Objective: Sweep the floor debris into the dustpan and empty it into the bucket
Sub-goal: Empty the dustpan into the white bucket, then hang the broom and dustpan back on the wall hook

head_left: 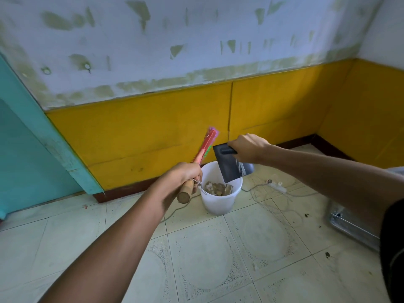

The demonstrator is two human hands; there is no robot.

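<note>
A white bucket (pixel 220 202) stands on the tiled floor by the yellow wall, with brownish debris (pixel 218 188) lying inside it. My right hand (pixel 249 148) grips the handle of a dark dustpan (pixel 228 166), which is tipped steeply with its lip over the bucket's mouth. My left hand (pixel 185 178) holds a broom (pixel 206 145) by its wooden handle. The broom's red head with coloured bristles points up and away, left of the dustpan and above the bucket's left rim.
A white power strip (pixel 278 185) and loose cables lie on the floor right of the bucket. A metal case (pixel 349 226) sits at the right edge. A teal door (pixel 32 149) is at the left. Dark specks (pixel 327 254) dot the tiles.
</note>
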